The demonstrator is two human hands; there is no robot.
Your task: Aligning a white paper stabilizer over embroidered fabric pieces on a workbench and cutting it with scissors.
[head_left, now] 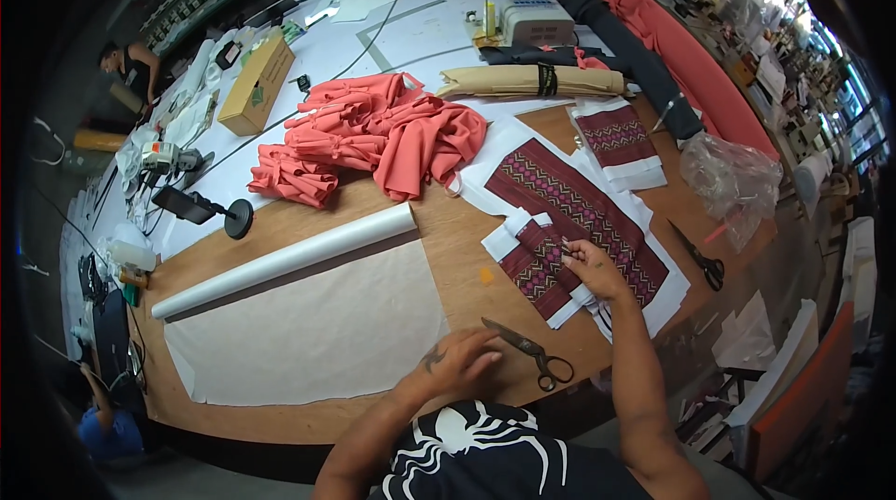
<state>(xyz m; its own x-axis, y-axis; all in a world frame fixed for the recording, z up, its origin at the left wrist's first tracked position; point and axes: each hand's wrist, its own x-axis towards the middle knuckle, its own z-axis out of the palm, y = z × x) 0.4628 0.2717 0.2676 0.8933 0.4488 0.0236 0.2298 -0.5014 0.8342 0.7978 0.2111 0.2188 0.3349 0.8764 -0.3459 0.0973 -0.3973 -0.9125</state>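
Note:
My right hand [595, 268] pinches the edge of a small folded piece of patterned fabric [539, 262], maroon with zigzag bands and white borders. Under it lies a larger patterned panel [569, 197] of the same cloth, on white sheets. My left hand [461, 357] rests low over the wooden board, fingers stretched and loosely apart, holding nothing. Just right of its fingertips are dark scissors [532, 351] with black handles. Another patterned piece [618, 138] lies farther back on the right.
A partly unrolled white roll [289, 257] covers the board's left side. Behind it is a heap of coral fabric [373, 136]. A second pair of scissors [702, 262] lies at the right edge, near clear plastic [733, 178]. A brown paper-wrapped roll [532, 81] lies farther back.

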